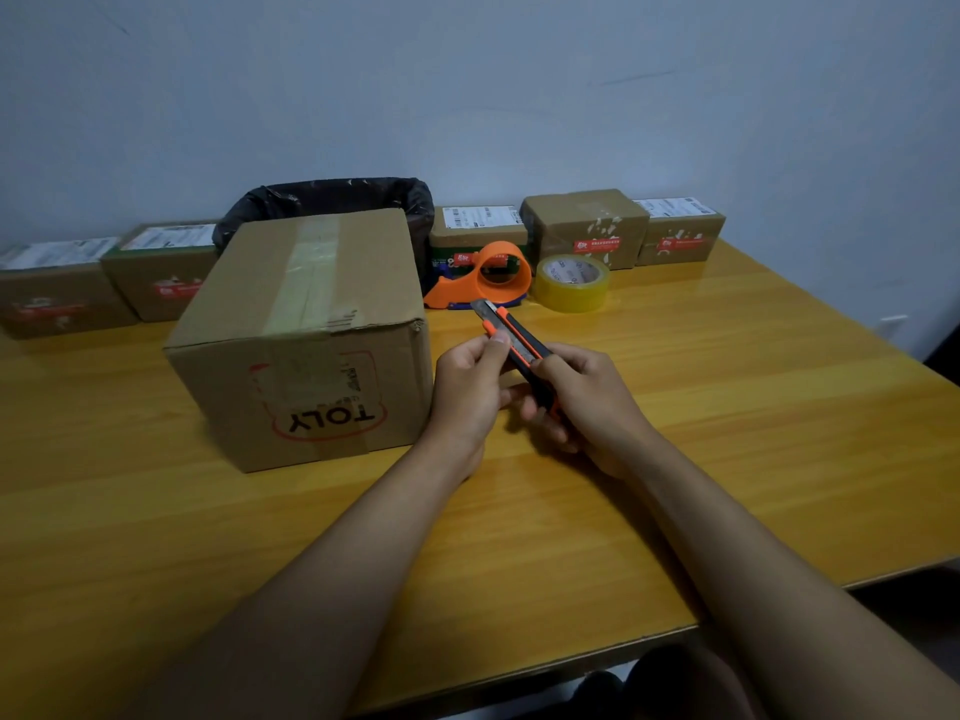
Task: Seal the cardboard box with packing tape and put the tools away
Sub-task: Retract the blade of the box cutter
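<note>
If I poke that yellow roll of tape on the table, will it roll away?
Probably not as it sits: the tape roll lies flat on its side on the table, so a poke would likely just slide it. The glossy tabletop may let it slide easily. Stood on edge, its round shape would probably roll.

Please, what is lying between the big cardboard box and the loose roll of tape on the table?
In the head view, the orange tape dispenser lies between the cardboard box and the clear tape roll, on the table.
</note>
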